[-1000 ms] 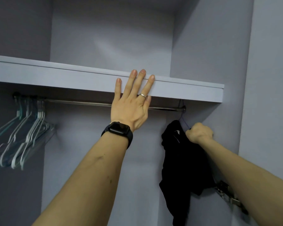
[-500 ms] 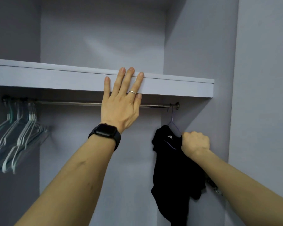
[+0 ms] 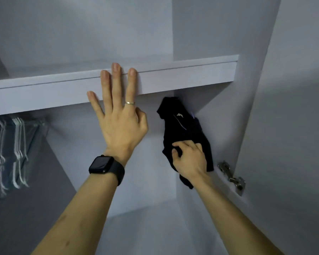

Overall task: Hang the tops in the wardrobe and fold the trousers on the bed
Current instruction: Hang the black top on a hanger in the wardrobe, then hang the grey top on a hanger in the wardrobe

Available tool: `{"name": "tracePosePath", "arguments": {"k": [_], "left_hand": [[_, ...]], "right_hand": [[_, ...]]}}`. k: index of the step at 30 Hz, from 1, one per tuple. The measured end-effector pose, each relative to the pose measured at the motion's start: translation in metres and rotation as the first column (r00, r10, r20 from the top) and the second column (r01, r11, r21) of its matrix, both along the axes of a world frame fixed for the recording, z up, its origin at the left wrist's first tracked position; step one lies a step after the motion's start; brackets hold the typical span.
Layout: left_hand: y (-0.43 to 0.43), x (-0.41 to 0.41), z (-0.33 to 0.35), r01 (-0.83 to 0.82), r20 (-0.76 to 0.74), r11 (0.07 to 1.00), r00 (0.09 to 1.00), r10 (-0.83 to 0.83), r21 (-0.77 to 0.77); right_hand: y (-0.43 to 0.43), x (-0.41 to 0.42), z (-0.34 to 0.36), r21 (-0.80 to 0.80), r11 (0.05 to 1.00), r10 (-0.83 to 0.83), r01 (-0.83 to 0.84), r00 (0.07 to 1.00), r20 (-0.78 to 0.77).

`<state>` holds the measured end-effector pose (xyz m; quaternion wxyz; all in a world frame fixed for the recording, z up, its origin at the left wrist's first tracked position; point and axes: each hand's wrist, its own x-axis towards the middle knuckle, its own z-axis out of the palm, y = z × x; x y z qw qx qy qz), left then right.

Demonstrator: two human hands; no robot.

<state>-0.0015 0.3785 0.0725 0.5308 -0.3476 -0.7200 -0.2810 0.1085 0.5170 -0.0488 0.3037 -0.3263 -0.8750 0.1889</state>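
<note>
A black top (image 3: 180, 124) hangs at the right end of the wardrobe, just under the grey shelf (image 3: 188, 78); its hanger and the rail are hidden behind the shelf's front edge. My right hand (image 3: 190, 157) lies on the lower part of the top, fingers curled into the black fabric. My left hand (image 3: 118, 115), with a ring and a black watch on the wrist, rests flat with straight fingers against the shelf's front edge, to the left of the top.
Several empty pale hangers (image 3: 13, 144) hang bunched at the far left, blurred. A metal door hinge (image 3: 232, 177) sits on the right wall beside the open door panel (image 3: 293, 126). The wardrobe's back wall lies between the hangers and the top.
My right hand has dropped from the hanger's neck to the lower fabric of the top. The view has tilted, so the rail is hidden behind the shelf. My left hand stays on the shelf edge.
</note>
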Motion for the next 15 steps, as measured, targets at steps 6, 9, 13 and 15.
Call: {"name": "tracePosePath", "arguments": {"k": [6, 9, 13, 15], "left_hand": [[-0.062, 0.079, -0.083, 0.447, 0.539, 0.876, 0.791, -0.291, -0.182], [-0.08, 0.111, -0.13, 0.57, 0.814, 0.793, 0.553, -0.177, -0.215], [-0.078, 0.144, -0.163, 0.777, 0.938, 0.599, 0.326, -0.119, -0.194], [-0.079, 0.173, -0.174, 0.89, 0.962, 0.419, 0.248, -0.11, -0.181]], "right_hand": [[-0.059, 0.1, 0.005, -0.299, 0.954, -0.021, 0.008, 0.999, -0.039], [-0.081, 0.158, -0.002, -0.523, 0.85, -0.125, 0.068, 0.989, -0.075], [-0.126, 0.232, -0.02, -0.549, 0.808, -0.246, 0.213, 0.969, 0.014], [-0.16, 0.273, -0.026, -0.552, 0.767, -0.35, 0.327, 0.934, 0.067]]}}
